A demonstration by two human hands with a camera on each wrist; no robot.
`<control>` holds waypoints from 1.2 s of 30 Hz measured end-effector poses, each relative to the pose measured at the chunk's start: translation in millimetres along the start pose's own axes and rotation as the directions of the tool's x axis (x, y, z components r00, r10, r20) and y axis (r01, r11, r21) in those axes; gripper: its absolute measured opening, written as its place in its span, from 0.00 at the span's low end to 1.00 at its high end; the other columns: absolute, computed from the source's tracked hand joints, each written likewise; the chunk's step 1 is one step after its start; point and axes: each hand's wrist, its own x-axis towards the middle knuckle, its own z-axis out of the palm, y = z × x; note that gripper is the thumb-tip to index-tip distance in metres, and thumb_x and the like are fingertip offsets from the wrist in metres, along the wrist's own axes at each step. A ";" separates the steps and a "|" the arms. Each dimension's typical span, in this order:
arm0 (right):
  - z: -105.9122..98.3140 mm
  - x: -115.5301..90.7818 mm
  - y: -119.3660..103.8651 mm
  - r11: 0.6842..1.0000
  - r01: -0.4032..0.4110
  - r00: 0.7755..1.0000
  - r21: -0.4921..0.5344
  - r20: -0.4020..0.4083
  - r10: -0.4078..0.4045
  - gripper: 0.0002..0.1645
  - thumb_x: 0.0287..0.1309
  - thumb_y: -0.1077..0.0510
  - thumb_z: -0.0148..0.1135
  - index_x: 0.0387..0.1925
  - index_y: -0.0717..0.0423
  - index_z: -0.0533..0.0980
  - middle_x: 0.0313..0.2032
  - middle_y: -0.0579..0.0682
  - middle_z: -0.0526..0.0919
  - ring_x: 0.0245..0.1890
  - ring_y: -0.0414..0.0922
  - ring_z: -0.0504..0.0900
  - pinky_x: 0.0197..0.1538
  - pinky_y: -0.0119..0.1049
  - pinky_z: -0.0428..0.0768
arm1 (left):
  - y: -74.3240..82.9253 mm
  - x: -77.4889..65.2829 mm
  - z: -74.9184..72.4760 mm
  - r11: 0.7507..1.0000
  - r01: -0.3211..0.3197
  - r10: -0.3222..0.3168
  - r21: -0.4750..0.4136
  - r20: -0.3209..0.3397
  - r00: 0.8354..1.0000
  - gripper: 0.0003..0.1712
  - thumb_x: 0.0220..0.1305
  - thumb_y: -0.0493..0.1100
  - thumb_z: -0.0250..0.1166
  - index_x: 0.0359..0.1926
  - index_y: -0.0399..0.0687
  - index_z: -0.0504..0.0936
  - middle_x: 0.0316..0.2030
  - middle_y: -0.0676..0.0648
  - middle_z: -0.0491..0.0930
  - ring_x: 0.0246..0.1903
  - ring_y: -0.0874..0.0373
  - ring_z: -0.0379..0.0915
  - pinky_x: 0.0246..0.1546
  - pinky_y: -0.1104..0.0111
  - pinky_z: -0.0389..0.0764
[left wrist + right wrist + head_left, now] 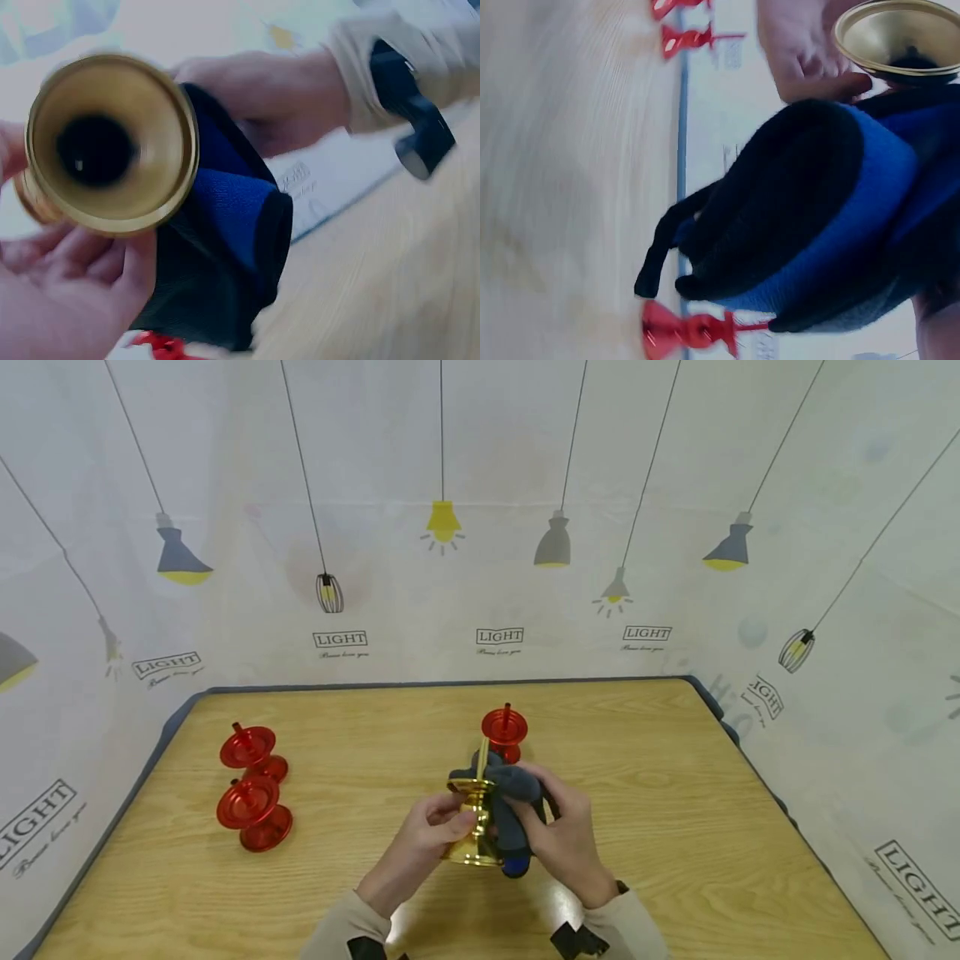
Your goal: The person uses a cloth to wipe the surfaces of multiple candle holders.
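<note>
My left hand (pixel 427 837) grips a shiny gold candle holder (pixel 481 820) by its stem, fingers and thumb curled round it. The holder stands roughly upright above the table, with a thin gold rod rising from its dish. Its hollow round base faces the camera in the left wrist view. My right hand (pixel 566 827) holds a dark grey, glove-like cloth (pixel 519 782) against the holder's right side. Blue lining and black edging show on this cloth in the right wrist view. It hides part of the holder and some right fingertips.
Two red candle holders (pixel 258 814) stand close together on the left of the wooden table (pixel 360 735). Another red candle holder (pixel 505 725) stands just behind my hands, partly covered by the cloth. A white backdrop (pixel 495 585) with printed lamps surrounds the table's back and sides.
</note>
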 end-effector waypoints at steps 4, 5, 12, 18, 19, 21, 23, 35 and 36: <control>-0.4 -2.4 -0.4 0.991 -0.072 0.997 0.111 -0.002 0.073 0.20 0.56 0.78 0.65 0.51 0.64 0.80 0.43 0.60 0.87 0.47 0.37 0.86 0.51 0.29 0.83 | -3.7 2.4 -4.8 0.979 0.011 0.034 -0.202 0.220 0.975 0.17 0.78 0.47 0.54 0.57 0.41 0.78 0.42 0.52 0.86 0.44 0.63 0.83 0.47 0.69 0.84; -1.0 -2.6 -0.5 0.992 -0.075 0.997 0.103 -0.002 0.076 0.20 0.56 0.78 0.65 0.51 0.64 0.80 0.43 0.60 0.87 0.47 0.38 0.86 0.51 0.29 0.83 | -3.4 2.9 -4.8 0.980 0.013 0.034 -0.197 0.235 0.972 0.16 0.79 0.46 0.52 0.56 0.43 0.78 0.43 0.52 0.85 0.44 0.63 0.82 0.47 0.69 0.83; -10.0 1.6 -3.0 0.973 0.112 0.994 -0.203 0.006 -0.113 0.19 0.55 0.74 0.67 0.49 0.60 0.81 0.41 0.56 0.88 0.42 0.48 0.88 0.54 0.26 0.80 | 6.7 -0.2 9.5 0.952 0.011 0.021 0.305 -0.100 0.995 0.21 0.72 0.45 0.64 0.55 0.31 0.79 0.40 0.48 0.84 0.39 0.63 0.80 0.41 0.72 0.81; -8.4 7.0 -8.6 0.902 0.301 0.953 -0.310 0.057 -0.298 0.13 0.72 0.57 0.58 0.48 0.62 0.80 0.42 0.54 0.87 0.41 0.50 0.88 0.54 0.33 0.82 | 7.4 -0.6 23.8 0.888 0.029 0.111 0.460 -0.275 0.955 0.19 0.61 0.44 0.74 0.49 0.37 0.84 0.38 0.41 0.85 0.34 0.59 0.83 0.38 0.70 0.84; -7.9 6.8 -8.7 0.906 0.298 0.954 -0.300 0.054 -0.296 0.14 0.72 0.56 0.57 0.48 0.62 0.80 0.42 0.54 0.87 0.41 0.50 0.88 0.54 0.33 0.82 | 7.7 -1.2 23.1 0.896 0.029 0.104 0.442 -0.273 0.956 0.19 0.62 0.44 0.74 0.48 0.36 0.84 0.37 0.42 0.85 0.33 0.60 0.82 0.35 0.71 0.83; -7.1 5.8 -9.2 0.931 0.266 0.964 -0.249 0.040 -0.265 0.11 0.70 0.60 0.61 0.49 0.62 0.80 0.42 0.55 0.88 0.41 0.49 0.88 0.54 0.31 0.82 | 8.2 -2.8 19.6 0.920 0.017 0.084 0.391 -0.240 0.967 0.20 0.63 0.44 0.72 0.49 0.33 0.83 0.36 0.45 0.85 0.33 0.62 0.82 0.33 0.72 0.81; -6.6 4.7 -9.1 0.961 0.215 0.976 -0.176 0.020 -0.215 0.12 0.64 0.66 0.65 0.49 0.61 0.81 0.41 0.56 0.88 0.42 0.47 0.88 0.54 0.30 0.82 | 7.5 -4.0 14.6 0.957 -0.012 0.063 0.291 -0.166 0.984 0.21 0.66 0.45 0.70 0.50 0.31 0.81 0.34 0.50 0.84 0.30 0.65 0.78 0.29 0.74 0.77; -2.2 -2.5 -6.5 0.999 -0.053 0.998 -0.001 -0.032 0.053 0.19 0.56 0.76 0.67 0.49 0.62 0.81 0.41 0.59 0.87 0.45 0.38 0.86 0.50 0.27 0.82 | 4.3 -5.7 5.2 0.999 0.002 0.004 -0.053 0.119 0.993 0.12 0.79 0.42 0.52 0.46 0.43 0.82 0.35 0.55 0.81 0.34 0.67 0.75 0.39 0.74 0.77; -3.3 -2.5 -5.2 0.999 -0.029 0.999 -0.044 -0.034 0.027 0.20 0.55 0.76 0.67 0.49 0.61 0.81 0.41 0.58 0.88 0.44 0.40 0.87 0.50 0.26 0.81 | 5.5 -5.7 6.8 1.000 0.001 -0.003 0.023 0.066 0.998 0.12 0.78 0.42 0.54 0.46 0.41 0.82 0.35 0.56 0.81 0.33 0.67 0.75 0.38 0.75 0.76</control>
